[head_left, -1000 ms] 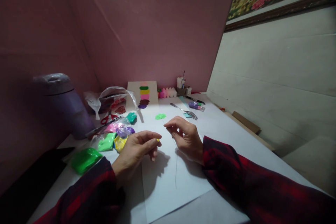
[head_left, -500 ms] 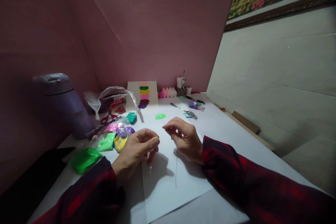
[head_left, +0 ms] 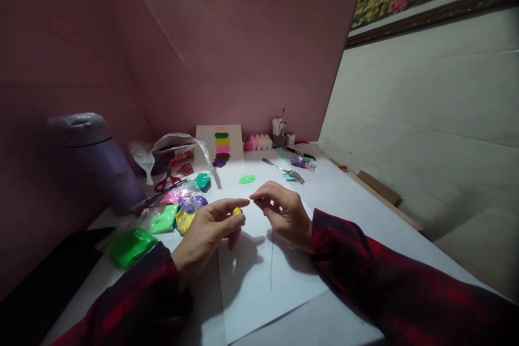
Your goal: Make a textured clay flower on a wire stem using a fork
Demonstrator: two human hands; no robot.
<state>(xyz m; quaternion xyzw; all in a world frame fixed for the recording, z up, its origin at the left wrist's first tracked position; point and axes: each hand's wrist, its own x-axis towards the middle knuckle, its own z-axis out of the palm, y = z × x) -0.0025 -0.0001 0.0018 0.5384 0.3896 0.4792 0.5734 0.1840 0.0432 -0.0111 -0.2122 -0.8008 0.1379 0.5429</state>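
Observation:
My left hand [head_left: 211, 232] pinches a small yellow lump of modelling clay [head_left: 237, 211] between thumb and fingers, the index finger stretched out above it. Beside it, my right hand [head_left: 281, 211] is closed in a pinch, its fingertips almost touching the left index fingertip. What those fingers hold, if anything, is too small to make out. A thin dark wire or thread [head_left: 271, 267] runs down over the white paper [head_left: 259, 311] from below the right hand; whether the hand grips it I cannot tell. Just beyond the hands lies a flat, scalloped light-green clay piece [head_left: 247, 179].
Bags of coloured clay [head_left: 164, 219], red-handled scissors [head_left: 166, 183] and a purple bottle [head_left: 97, 162] stand or lie at the left. Farther back are a colour-swatch card [head_left: 203, 146], a fork [head_left: 284, 170], a black pen [head_left: 300, 153] and a brush holder [head_left: 279, 140].
My left index finger has lifted and straightened toward the right hand, uncovering more of the yellow clay. My right hand has hardly moved.

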